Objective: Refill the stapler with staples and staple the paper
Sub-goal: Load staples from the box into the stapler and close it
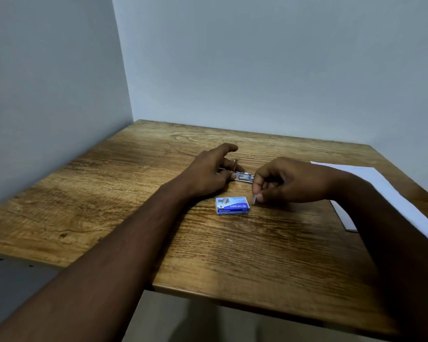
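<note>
Left hand point(211, 169) loosely curled, steadying opened stapler point(242, 176). Right hand point(286, 180) pinching staple strip point(253, 199) beside staple box point(232, 205).

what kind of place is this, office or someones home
Hard to say which; it looks like a plain desk corner used for paperwork. A wooden table sits against bare pale walls, with white paper, a box of staples and a metal stapler on it.

two bare forearms and hands, left point(209, 172) and right point(286, 180); no sleeves showing.
</note>
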